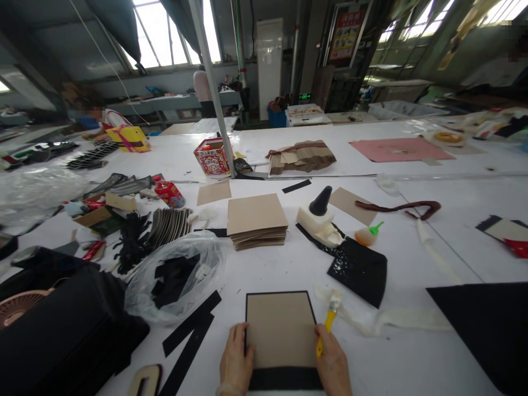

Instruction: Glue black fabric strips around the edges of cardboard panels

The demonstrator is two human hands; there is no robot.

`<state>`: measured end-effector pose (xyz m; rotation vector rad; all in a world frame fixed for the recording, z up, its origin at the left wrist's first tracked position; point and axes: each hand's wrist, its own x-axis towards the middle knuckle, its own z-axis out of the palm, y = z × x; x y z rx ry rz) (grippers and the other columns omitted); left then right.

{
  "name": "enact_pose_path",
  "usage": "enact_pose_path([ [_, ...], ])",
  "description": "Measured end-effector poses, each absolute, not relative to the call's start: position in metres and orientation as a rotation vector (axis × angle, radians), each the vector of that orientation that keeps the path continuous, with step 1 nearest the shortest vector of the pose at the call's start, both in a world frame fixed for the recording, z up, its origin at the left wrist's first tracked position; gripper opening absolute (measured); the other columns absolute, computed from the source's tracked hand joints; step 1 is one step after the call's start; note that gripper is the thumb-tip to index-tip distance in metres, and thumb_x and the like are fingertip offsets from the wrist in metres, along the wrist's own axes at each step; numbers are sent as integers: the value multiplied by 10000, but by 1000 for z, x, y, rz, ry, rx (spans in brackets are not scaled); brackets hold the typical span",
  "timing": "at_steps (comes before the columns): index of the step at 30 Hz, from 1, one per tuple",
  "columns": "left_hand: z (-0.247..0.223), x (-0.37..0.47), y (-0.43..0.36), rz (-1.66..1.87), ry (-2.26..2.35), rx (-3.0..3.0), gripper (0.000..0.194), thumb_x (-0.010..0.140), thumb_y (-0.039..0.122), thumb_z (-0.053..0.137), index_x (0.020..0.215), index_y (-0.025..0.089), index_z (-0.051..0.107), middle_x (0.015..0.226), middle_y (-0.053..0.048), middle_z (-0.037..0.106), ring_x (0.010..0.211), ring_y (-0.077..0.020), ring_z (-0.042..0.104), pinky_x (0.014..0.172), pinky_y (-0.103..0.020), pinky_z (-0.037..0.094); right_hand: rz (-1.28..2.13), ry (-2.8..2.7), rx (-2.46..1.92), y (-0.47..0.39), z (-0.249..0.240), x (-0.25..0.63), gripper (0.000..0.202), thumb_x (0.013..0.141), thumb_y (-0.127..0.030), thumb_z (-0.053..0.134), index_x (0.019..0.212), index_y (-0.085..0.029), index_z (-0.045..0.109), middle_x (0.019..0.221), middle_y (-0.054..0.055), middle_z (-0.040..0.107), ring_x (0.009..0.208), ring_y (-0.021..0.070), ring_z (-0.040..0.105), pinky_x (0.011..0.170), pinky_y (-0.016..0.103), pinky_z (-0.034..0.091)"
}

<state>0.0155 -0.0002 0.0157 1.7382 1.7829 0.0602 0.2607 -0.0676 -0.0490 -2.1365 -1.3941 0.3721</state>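
Observation:
A beige board [282, 327] with black edging lies flat on the white table in front of me, and a wider black strip [284, 379] runs along its near side. At the board's left edge, my left hand [238, 360] grips it between thumb and fingers. My right hand [333, 360] is at the right edge, closed around a yellow-handled brush [330, 317] whose bristles point away from me. Whether its fingers also pinch the board is hard to tell. Beyond the board stands a stack of beige boards [258, 215].
A white glue container [315, 217] with a black nozzle rests on black material [361, 269] at the right. Leftward are a plastic bag [177, 275] of black pieces, black strips [192, 324] and a large black bundle [70, 330]. Two people are in the background.

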Motion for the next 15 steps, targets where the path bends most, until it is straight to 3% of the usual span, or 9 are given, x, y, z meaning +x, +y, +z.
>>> enact_pose_path([
  [5, 5, 33, -5, 25, 1645, 2076, 623, 746, -12, 345, 1295, 255, 468, 1458, -33, 379, 1337, -207, 334, 1095, -352, 298, 322, -1450, -2113, -70, -61, 260, 251, 841, -191, 355, 973, -197, 568, 785, 73, 641, 714, 225, 644, 613, 303, 514],
  [7, 5, 47, -5, -34, 1535, 2114, 566, 760, 22, 370, 1273, 220, 505, 1470, -38, 372, 1381, -234, 253, 1128, -372, 259, 254, -1490, -2101, -73, -67, 262, 293, 813, -148, 352, 1004, -187, 571, 823, 91, 653, 745, 227, 654, 634, 301, 533],
  [9, 10, 62, -5, -88, 1507, 2080, 471, 824, 171, 423, 1290, 175, 492, 1479, -101, 347, 1396, -283, 203, 1139, -412, 236, 191, -1563, -2069, -76, -66, 268, 385, 784, -97, 337, 1078, -192, 567, 871, 96, 663, 794, 220, 662, 655, 287, 546],
  [11, 18, 72, -5, -121, 1502, 2024, 533, 835, 393, 485, 1334, 213, 438, 1495, -147, 288, 1397, -341, 164, 1134, -488, 213, 176, -1681, -2024, -79, -55, 281, 468, 785, -81, 337, 1174, -232, 549, 877, 77, 667, 800, 208, 664, 638, 269, 550],
  [13, 24, 76, -4, -151, 1473, 1972, 655, 778, 544, 536, 1360, 283, 386, 1509, -158, 223, 1393, -384, 111, 1119, -559, 186, 190, -1783, -2003, -80, -33, 298, 425, 834, -164, 392, 1207, -285, 555, 802, 53, 659, 716, 209, 658, 574, 270, 544],
  [15, 26, 76, -5, -157, 1444, 1946, 704, 749, 592, 552, 1368, 318, 360, 1521, -146, 165, 1387, -406, 61, 1106, -606, 160, 270, -1811, -1960, -77, -4, 313, 323, 852, -310, 480, 1149, -300, 607, 770, 51, 659, 668, 219, 647, 573, 289, 546],
])
